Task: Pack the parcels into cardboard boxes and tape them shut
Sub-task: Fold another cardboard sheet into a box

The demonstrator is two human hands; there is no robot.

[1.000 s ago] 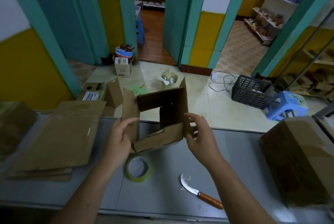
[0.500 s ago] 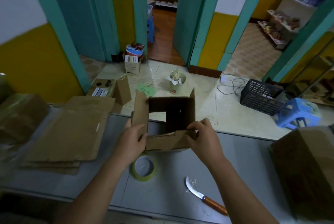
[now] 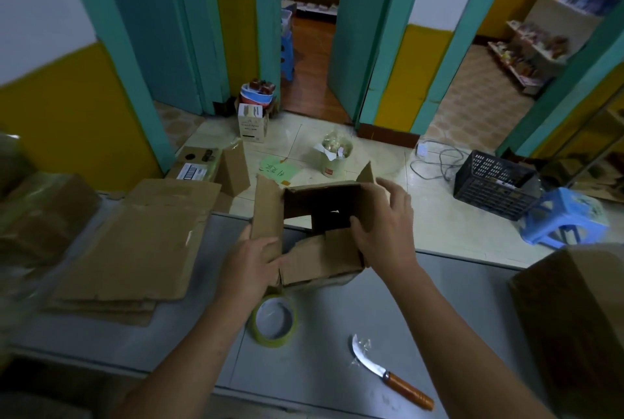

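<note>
A small brown cardboard box (image 3: pixel 317 212) stands half-formed on the grey table (image 3: pixel 337 368), its flaps loose and its inside open towards me. My left hand (image 3: pixel 251 266) grips the box's left flap near the bottom corner. My right hand (image 3: pixel 385 222) holds the right side wall, fingers over its top edge and thumb inside. A roll of yellow-green tape (image 3: pixel 274 320) lies flat just in front of the box. A curved knife with an orange handle (image 3: pixel 391 374) lies to the right of the tape.
A stack of flattened cardboard (image 3: pixel 135 249) lies on the table's left. A large brown box (image 3: pixel 574 317) stands at the right edge. Beyond the table, the tiled floor holds a black crate (image 3: pixel 493 182), a blue stool (image 3: pixel 564 219) and small boxes.
The box has been lowered onto the table and turned a little. My right hand has moved up along the right wall. The near flap has folded down.
</note>
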